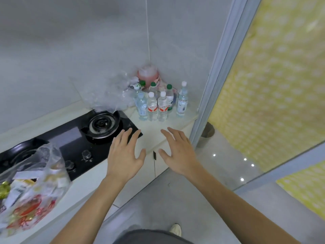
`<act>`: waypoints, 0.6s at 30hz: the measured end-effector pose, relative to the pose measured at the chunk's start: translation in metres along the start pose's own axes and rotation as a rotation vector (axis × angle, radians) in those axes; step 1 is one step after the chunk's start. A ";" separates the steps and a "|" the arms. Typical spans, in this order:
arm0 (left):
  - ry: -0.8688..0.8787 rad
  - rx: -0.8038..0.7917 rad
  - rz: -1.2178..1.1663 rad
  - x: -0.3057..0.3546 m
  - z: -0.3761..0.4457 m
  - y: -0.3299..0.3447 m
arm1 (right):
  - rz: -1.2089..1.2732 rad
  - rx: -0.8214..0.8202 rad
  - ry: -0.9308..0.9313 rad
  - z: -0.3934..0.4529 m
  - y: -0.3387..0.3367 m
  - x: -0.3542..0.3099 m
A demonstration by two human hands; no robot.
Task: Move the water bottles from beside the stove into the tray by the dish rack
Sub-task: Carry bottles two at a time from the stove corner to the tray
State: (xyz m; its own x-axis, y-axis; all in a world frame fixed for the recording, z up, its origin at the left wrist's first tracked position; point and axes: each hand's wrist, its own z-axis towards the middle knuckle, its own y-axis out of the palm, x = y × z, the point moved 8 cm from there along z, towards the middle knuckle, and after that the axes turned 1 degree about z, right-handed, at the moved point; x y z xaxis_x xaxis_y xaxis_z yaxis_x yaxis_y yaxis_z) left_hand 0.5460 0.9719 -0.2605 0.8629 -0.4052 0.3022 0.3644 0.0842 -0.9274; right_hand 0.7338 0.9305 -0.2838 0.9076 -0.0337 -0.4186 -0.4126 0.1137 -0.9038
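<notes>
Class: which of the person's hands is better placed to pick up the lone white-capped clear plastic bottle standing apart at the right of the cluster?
Right. The open right hand lies nearer the lone white-capped clear plastic bottle; the left hand hovers by the black stove.

Bare forearms, no sleeves in view; dark grey trousers (149, 237), perhaps shorts; one pale shoe (176, 229).

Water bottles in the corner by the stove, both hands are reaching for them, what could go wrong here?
The water bottles stand packed together, so grabbing one from the front row may topple its neighbours. A fallen bottle could roll onto the stove burner close beside them. Both the left hand and the right hand are open and empty; taking several bottles at once might let one slip to the floor.
</notes>
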 end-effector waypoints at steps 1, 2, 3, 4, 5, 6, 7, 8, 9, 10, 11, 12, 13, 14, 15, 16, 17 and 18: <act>-0.006 -0.011 -0.009 0.004 0.012 0.008 | 0.005 0.001 0.014 0.012 -0.002 0.012; -0.009 -0.023 -0.015 0.007 0.025 0.016 | 0.006 0.006 0.027 0.025 -0.003 0.023; -0.011 -0.038 -0.018 0.010 0.037 0.024 | 0.006 0.009 0.036 0.037 -0.004 0.034; -0.013 -0.053 -0.021 0.012 0.051 0.033 | 0.004 0.009 0.044 0.050 -0.004 0.045; -0.015 -0.068 -0.023 0.013 0.065 0.042 | 0.004 0.005 0.054 0.064 -0.003 0.057; -0.016 -0.081 -0.027 0.013 0.080 0.052 | 0.006 -0.002 0.067 0.077 -0.002 0.069; -0.018 -0.096 -0.034 0.015 0.094 0.062 | 0.010 -0.012 0.084 0.091 -0.001 0.081; -0.019 -0.110 -0.044 0.016 0.109 0.072 | 0.013 -0.023 0.101 0.106 0.001 0.093; -0.020 -0.124 -0.053 0.018 0.124 0.081 | 0.014 -0.035 0.117 0.120 0.002 0.105; -0.021 -0.135 -0.060 0.019 0.139 0.091 | 0.012 -0.045 0.130 0.135 0.003 0.115; -0.020 -0.146 -0.069 0.021 0.154 0.100 | 0.007 -0.054 0.141 0.149 0.004 0.125; -0.019 -0.159 -0.079 0.022 0.169 0.110 | 0.002 -0.061 0.151 0.163 0.004 0.135; -0.017 -0.171 -0.087 0.024 0.185 0.118 | -0.005 -0.067 0.160 0.176 0.005 0.144; -0.016 -0.176 -0.095 0.025 0.200 0.125 | -0.012 -0.072 0.168 0.189 0.005 0.153; -0.015 -0.172 -0.106 0.026 0.216 0.131 | -0.014 -0.077 0.175 0.203 0.005 0.162; -0.012 -0.165 -0.121 0.028 0.230 0.135 | -0.011 -0.078 0.181 0.215 0.005 0.170; -0.007 -0.158 -0.134 0.029 0.243 0.138 | -0.003 -0.075 0.189 0.227 0.005 0.178; 0.000 -0.154 -0.140 0.029 0.257 0.143 | 0.004 -0.071 0.201 0.239 0.006 0.187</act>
State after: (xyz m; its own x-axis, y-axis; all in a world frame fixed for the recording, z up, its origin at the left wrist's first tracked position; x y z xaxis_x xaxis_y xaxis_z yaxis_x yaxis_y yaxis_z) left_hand 0.7131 1.2055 -0.3273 0.8073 -0.4036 0.4305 0.4229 -0.1131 -0.8991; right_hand 0.9193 1.1620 -0.3460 0.8751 -0.2313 -0.4250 -0.4270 0.0437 -0.9032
